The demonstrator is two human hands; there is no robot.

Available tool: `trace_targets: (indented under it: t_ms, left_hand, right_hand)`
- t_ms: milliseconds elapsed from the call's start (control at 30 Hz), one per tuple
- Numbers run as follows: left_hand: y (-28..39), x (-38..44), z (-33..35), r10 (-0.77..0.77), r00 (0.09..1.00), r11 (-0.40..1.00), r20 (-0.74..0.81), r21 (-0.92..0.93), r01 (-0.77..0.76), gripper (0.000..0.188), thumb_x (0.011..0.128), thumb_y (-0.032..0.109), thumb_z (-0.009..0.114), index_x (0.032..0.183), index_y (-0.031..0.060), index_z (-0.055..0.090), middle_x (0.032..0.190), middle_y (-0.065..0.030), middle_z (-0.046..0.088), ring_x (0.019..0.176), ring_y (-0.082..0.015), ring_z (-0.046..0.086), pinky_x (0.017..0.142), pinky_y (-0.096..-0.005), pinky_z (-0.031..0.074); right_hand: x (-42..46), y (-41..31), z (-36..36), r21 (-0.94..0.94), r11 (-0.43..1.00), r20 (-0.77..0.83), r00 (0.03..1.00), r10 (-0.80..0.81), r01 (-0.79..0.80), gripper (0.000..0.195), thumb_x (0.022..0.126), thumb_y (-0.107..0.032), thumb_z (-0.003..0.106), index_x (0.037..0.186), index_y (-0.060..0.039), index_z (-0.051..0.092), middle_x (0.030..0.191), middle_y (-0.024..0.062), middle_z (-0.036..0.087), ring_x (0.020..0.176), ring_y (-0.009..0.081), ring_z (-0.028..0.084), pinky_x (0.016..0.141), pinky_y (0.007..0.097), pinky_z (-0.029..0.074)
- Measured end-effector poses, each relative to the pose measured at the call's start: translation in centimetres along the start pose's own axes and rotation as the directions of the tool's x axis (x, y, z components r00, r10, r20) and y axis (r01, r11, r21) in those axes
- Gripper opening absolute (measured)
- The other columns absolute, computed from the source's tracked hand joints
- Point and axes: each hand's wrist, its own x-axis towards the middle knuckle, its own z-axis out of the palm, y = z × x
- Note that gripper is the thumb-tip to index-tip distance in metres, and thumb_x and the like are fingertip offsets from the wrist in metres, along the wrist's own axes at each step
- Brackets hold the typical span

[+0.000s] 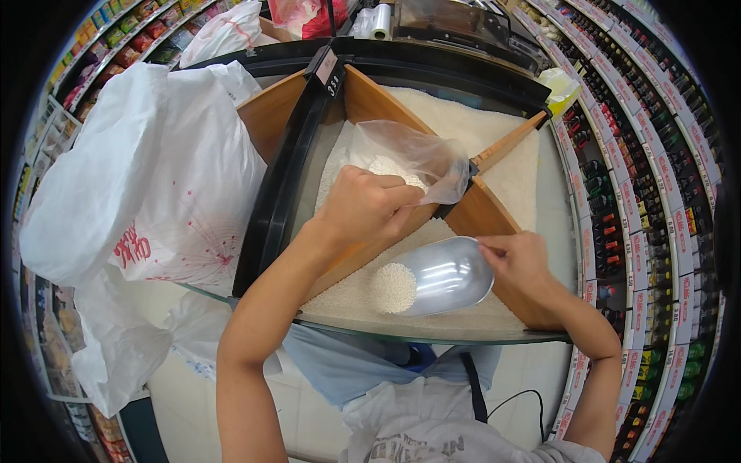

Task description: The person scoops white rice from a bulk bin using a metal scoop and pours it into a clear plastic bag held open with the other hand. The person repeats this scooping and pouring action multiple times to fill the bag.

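Observation:
My left hand [370, 202] grips the edge of a clear plastic bag [428, 139], with white grains, apparently rice, showing inside it. The bag's mouth spreads to the right, over the meeting point of the wooden dividers. Lower right, the fingers of my right hand [518, 260] pinch the rim of a shiny metal scoop [451, 272]. The scoop lies tilted above the grain [347, 304] in the near compartment. A heap of pale grains [396, 287] sits at its left end. My left hand and the bag hide part of the compartment behind.
Wooden dividers [480, 217] split the black-framed bin [263, 214]; more white grain [503, 136] fills its far right compartment. A large white bag [202, 168] stands at left. Shelves of bottles [611, 243] curve along the right. A plastic bag roll [380, 23] lies behind.

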Motion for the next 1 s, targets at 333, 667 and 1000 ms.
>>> trace_targets:
  t_ms: [333,667,1000]
  left_hand:
    - [-0.1,0.5,-0.4,-0.070,0.997,0.997,-0.022,-0.020,0.070,0.009,0.077,0.002,0.080,0.084,0.0072,0.079,0.062,-0.0050,0.068,0.047,-0.0165,0.060,0.045,-0.0267,0.043]
    - [-0.6,0.7,-1.8,-0.118,0.991,0.993,0.057,-0.012,0.119,0.011,0.077,-0.002,0.079,0.085,0.0048,0.079,0.065,-0.0084,0.069,0.050,-0.0178,0.063,0.047,-0.0264,0.044]
    - [-0.3,0.7,-1.7,-0.237,0.967,0.956,0.089,-0.154,0.248,0.009,0.079,0.001,0.080,0.086,0.0064,0.081,0.071,-0.0093,0.074,0.053,-0.0159,0.065,0.049,-0.0249,0.047]
  right_hand:
    - [-0.9,2.5,-1.2,0.233,0.956,-0.072,0.977,0.200,-0.179,0.016,0.086,-0.022,0.078,0.099,-0.0146,0.083,0.059,0.0079,0.066,0.048,0.0162,0.062,0.051,0.0288,0.047]
    - [-0.8,2.8,-2.6,0.241,0.956,-0.083,0.978,0.193,-0.168,0.013,0.085,-0.020,0.078,0.094,-0.0124,0.083,0.055,0.0069,0.063,0.045,0.0172,0.058,0.048,0.0290,0.044]
    - [-0.5,4.5,-4.3,0.100,0.993,-0.195,0.978,0.077,-0.058,0.010,0.084,-0.020,0.079,0.088,-0.0122,0.083,0.050,0.0062,0.058,0.041,0.0181,0.054,0.045,0.0305,0.039]
